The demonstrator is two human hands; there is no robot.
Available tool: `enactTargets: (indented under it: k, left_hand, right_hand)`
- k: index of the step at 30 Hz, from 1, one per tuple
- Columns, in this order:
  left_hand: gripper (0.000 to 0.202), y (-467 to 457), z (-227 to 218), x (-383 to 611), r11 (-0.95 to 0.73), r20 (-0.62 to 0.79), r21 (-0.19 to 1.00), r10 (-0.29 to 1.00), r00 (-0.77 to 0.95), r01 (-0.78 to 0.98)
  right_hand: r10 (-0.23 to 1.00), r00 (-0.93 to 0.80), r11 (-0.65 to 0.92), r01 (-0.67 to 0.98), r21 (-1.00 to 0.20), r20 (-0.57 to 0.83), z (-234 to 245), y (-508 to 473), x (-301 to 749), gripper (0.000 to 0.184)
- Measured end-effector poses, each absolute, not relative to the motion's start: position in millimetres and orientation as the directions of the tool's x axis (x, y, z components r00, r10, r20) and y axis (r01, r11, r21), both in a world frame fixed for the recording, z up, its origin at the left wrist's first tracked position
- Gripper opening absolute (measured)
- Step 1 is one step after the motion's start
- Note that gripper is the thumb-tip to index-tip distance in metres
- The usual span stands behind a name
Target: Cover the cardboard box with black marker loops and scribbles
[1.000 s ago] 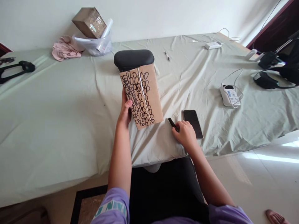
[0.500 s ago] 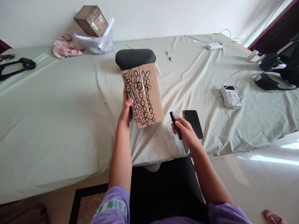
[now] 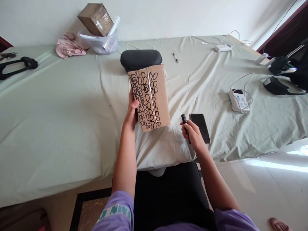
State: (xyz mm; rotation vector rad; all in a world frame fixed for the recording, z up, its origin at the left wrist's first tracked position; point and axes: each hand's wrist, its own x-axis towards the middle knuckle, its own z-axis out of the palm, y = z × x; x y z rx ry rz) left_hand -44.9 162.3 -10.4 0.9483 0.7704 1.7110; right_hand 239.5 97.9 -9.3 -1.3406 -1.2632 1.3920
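A small cardboard box [image 3: 163, 106], its face covered with rows of hand-drawn black circles and a shiny tape seam, is tilted up in front of me. My left hand [image 3: 132, 110] grips its left edge, thumb on the drawn face and fingers hidden behind. In my right hand [image 3: 192, 133] is a black marker [image 3: 184, 119], fingers wrapped round it, apart from the box. A dark smartphone [image 3: 201, 127] lies on the cloth just beside that hand. Behind the box's top edge sits a black oval hard case [image 3: 141, 59].
A green cloth [image 3: 60, 128] covers the table. At the back stand a plastic basket [image 3: 101, 48] with a brown box [image 3: 96, 19], and a pink cloth [image 3: 71, 46]. A pen [image 3: 175, 57], a white device with a cable [image 3: 239, 100] and a black headset [image 3: 276, 84] lie rightward.
The right hand has moved slightly right with the marker, closer over the phone. The box is turned a little in the left hand. The whole view has shifted slightly.
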Motion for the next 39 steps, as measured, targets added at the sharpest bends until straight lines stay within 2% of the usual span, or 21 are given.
enactTargets:
  k: [2,10,14,16,21,26,28,31,32,34,36,37,39]
  left_hand:
    - [0.079,161.9,-9.4,-44.0,-0.306,0.238,0.836,0.950,-0.202,-0.455]
    - [0.079,164.6,-16.3,-46.9,-0.309,0.255,0.848,0.950,-0.180,-0.431]
    - [0.080,165.0,-15.3,-46.6,-0.310,0.260,0.832,0.950,-0.171,-0.460]
    - [0.083,164.3,-12.7,-45.6,-0.311,0.256,0.826,0.950,-0.179,-0.470]
    - [0.088,163.5,-8.8,-44.1,-0.302,0.249,0.823,0.953,-0.173,-0.480]
    - [0.091,168.4,-14.3,-47.0,-0.314,0.287,0.835,0.949,-0.130,-0.452]
    - [0.093,170.2,-16.8,-48.2,-0.328,0.308,0.840,0.944,-0.118,-0.432]
    - [0.090,170.9,-19.0,-49.1,-0.347,0.330,0.850,0.937,-0.112,-0.396]
    - [0.089,170.9,-19.3,-49.2,-0.355,0.339,0.852,0.934,-0.112,-0.385]
    - [0.088,171.1,-19.8,-49.3,-0.369,0.356,0.852,0.928,-0.107,-0.371]
    - [0.088,172.0,-20.5,-49.5,-0.373,0.362,0.847,0.926,-0.103,-0.378]
    - [0.088,172.9,-21.0,-49.6,-0.372,0.362,0.843,0.927,-0.102,-0.387]
    - [0.090,175.0,-22.2,-49.8,-0.371,0.363,0.837,0.927,-0.098,-0.402]
  right_hand:
    - [0.974,-0.115,-0.195,0.037,-0.980,-0.198,-7.0,98.9,238.7,0.025]
    - [0.970,-0.106,-0.200,0.160,-0.967,-0.218,-15.5,100.5,241.8,0.031]
    - [0.986,-0.092,-0.112,0.238,-0.965,-0.137,-19.7,101.6,242.1,0.037]
    - [0.994,-0.077,-0.050,0.332,-0.942,-0.080,-19.7,102.4,241.5,0.038]
    - [0.993,-0.092,0.012,0.678,-0.735,-0.068,-18.4,103.0,240.6,0.030]
    - [0.996,-0.091,0.068,0.740,-0.669,0.000,-9.0,104.5,235.1,0.051]
    - [0.991,-0.115,0.053,0.816,-0.575,-0.072,-2.2,104.5,233.0,0.057]
    - [0.955,-0.153,0.055,0.934,-0.354,-0.256,11.1,98.7,238.4,0.072]
    - [0.938,-0.160,0.056,0.945,-0.322,-0.307,16.2,95.0,243.4,0.077]
    - [0.902,-0.173,0.014,0.928,-0.373,-0.396,27.1,86.7,257.4,0.080]
    - [0.874,-0.196,-0.068,0.856,-0.512,-0.444,38.5,80.8,272.6,0.070]
    - [0.880,-0.217,-0.095,0.792,-0.603,-0.423,44.4,80.1,278.4,0.060]
    - [0.921,-0.270,-0.085,0.560,-0.824,-0.279,55.9,85.2,282.4,0.036]
